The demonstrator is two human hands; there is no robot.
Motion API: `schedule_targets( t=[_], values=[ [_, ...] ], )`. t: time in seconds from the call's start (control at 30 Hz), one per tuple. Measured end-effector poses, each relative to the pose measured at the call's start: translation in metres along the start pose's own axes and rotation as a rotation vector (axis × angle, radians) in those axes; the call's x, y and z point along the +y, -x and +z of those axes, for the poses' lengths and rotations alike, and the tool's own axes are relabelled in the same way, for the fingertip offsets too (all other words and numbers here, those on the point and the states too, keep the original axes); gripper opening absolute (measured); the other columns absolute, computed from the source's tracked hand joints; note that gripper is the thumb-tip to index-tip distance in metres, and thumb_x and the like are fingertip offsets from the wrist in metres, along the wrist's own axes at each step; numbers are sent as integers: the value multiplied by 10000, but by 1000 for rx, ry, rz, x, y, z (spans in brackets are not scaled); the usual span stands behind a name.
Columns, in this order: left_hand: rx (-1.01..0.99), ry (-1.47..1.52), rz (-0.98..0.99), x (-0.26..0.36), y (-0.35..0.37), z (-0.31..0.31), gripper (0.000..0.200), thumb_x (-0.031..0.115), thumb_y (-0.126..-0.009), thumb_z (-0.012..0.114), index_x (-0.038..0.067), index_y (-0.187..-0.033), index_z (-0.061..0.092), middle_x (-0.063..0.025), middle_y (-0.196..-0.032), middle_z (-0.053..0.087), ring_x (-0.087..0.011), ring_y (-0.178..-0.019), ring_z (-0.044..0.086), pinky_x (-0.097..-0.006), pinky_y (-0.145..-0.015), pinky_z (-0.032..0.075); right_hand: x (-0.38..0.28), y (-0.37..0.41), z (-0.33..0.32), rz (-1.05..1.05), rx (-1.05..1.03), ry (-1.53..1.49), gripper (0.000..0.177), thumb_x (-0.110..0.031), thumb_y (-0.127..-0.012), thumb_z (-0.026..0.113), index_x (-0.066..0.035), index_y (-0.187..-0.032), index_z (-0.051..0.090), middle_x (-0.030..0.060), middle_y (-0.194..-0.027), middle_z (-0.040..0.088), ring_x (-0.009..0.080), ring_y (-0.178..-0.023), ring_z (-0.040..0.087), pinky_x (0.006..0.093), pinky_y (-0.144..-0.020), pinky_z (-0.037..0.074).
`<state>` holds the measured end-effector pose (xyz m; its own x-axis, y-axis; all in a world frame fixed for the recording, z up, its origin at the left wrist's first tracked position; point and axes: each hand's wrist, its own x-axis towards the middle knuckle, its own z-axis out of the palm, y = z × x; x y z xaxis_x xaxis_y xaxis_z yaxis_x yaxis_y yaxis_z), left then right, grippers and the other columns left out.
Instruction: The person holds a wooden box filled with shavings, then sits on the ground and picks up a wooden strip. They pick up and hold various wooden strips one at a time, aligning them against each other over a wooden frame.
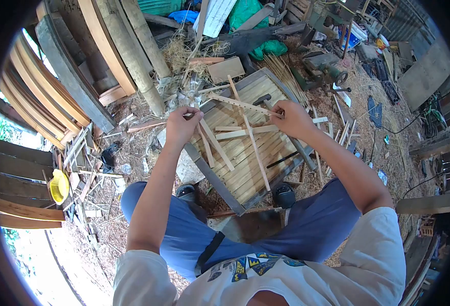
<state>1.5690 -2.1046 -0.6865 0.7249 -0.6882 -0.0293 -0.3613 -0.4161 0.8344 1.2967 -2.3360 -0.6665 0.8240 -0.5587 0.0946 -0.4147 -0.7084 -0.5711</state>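
A thin wooden strip with a row of small holes (240, 103) slants above the framed wooden panel (242, 181). My right hand (289, 118) pinches the strip's right end. My left hand (183, 125) is closed near the strip's left side, its fingertips pressed together; what it holds, if anything, is too small to name. Below it, loose wooden strips (217, 145) lie on the panel. A long thin strip (255, 148) crosses another strip (245, 132) on the panel. A hammer (261, 100) rests at the panel's upper part, and a dark rod (282, 159) lies at its lower right.
Wood scraps and shavings (102, 173) cover the ground. A yellow bowl (59, 186) is at the left, near stacked planks (21, 176). Curved boards and poles (128, 56) stand at the upper left. A green metal tool (332, 76) and a board (429, 74) are at the right.
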Motion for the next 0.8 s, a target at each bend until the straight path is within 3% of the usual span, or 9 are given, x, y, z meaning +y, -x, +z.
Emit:
schedule_targets(
  t=[0.1, 0.2, 0.3, 0.5, 0.6, 0.8],
  values=[
    [-21, 237, 20, 18, 9, -3, 212, 158, -926, 813, 9, -1070, 767, -43, -950, 739, -93, -812, 656, -247, -733, 513, 4, -3, -5, 4, -1, -68, 195, -155, -877, 765, 9, -972, 720, 126, -846, 735, 216, -722, 689, 378, -677, 544],
    [-62, 460, 197, 28, 19, -6, 195, 93, -913, 823, 3, -1072, 754, -63, -1057, 745, -119, -904, 700, -267, -810, 562, 1, -1, -15, 24, -25, -195, 228, -197, -869, 756, 0, -976, 713, 131, -834, 731, 245, -731, 705, 394, -692, 555],
    [-79, 485, 265, 39, 32, -9, 167, 42, -918, 808, 2, -1066, 743, -73, -1152, 714, -132, -941, 699, -280, -870, 575, -5, 2, -14, 112, -40, -296, 252, -206, -882, 755, 9, -997, 691, 100, -816, 716, 182, -721, 673, 363, -691, 545],
    [-27, 515, 409, 46, 37, -11, 148, 19, -941, 777, 2, -1076, 717, -73, -1163, 711, -129, -974, 697, -276, -884, 572, -3, 7, -2, 23, -90, -362, 252, -194, -883, 750, 17, -1009, 697, 99, -817, 708, 148, -741, 645, 334, -701, 529],
    [-24, 488, 353, 49, 39, -15, 178, 21, -943, 776, 7, -1103, 700, -70, -1163, 711, -123, -983, 693, -270, -886, 563, -10, 9, -14, 36, -93, -288, 235, -187, -880, 752, 10, -1003, 717, 112, -835, 718, 176, -756, 667, 353, -706, 535],
    [-42, 486, 425, 48, 41, -16, 173, 15, -950, 767, 12, -1101, 684, -60, -1158, 702, -113, -971, 681, -270, -872, 560, 4, 5, -11, -78, -14, -36, 222, -189, -878, 777, -8, -1001, 740, 162, -891, 740, 317, -798, 715, 424, -713, 548]
  ],
)
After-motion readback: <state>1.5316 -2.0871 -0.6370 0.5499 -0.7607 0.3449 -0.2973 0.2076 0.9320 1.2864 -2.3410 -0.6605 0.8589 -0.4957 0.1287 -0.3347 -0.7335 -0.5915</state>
